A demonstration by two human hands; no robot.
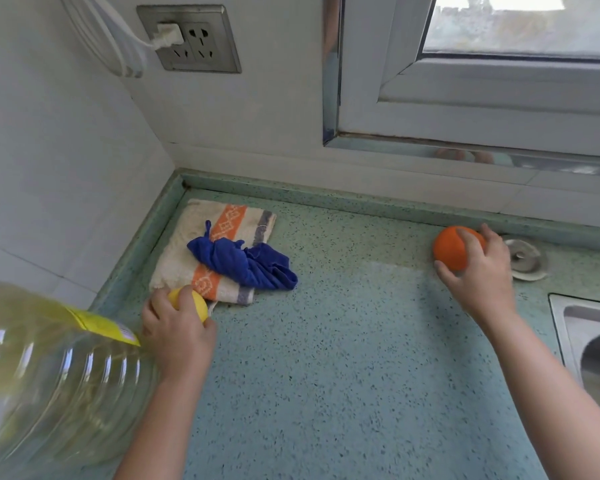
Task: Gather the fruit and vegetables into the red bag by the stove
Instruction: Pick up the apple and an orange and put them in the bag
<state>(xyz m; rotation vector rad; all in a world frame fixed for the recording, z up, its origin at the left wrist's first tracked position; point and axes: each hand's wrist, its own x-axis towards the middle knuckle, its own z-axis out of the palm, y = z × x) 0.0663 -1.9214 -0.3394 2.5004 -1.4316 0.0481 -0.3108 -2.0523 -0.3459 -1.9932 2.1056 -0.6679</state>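
Gripping round yellow lemon (195, 301) in left hand (179, 336) just beside striped cloth towel (187, 244), round orange fruit (451, 249) in right hand (482, 273) well to towel's right.

A speckled green worktop (343, 358) runs into a tiled corner. A folded cream towel (184, 247) with orange and grey stripes lies there, and a crumpled blue cloth (246, 263) rests on it. A large, blurred bottle of yellow oil (49, 368) stands at the left. A white plug (168, 36) sits in the wall socket (201, 39). At the right are a round metal disc (527, 259) and a steel sink (589, 341), below the window frame (499, 109).
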